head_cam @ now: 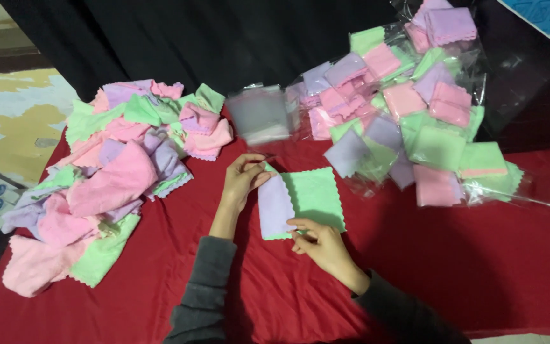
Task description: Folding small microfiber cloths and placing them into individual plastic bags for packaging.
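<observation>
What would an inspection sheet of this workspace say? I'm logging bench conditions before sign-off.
Surface: red cloth covering the table, wrinkled.
Job's things: green cloth with purple cloth laid over its left part; left hand pinches the top edge, right hand the bottom edge.
Clutter: loose cloth pile at left; bagged cloths at right; empty clear bags behind.
Fingers: bare, gripping cloth edges.
Cables: nothing seen.
Surroundings: black backdrop; patterned floor at left.

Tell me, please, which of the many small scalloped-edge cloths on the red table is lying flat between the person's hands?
It is the green scalloped-edge cloth with a lilac cloth folded over its left side, pinched by the left hand and right hand; the others lie heaped or bagged.
</observation>
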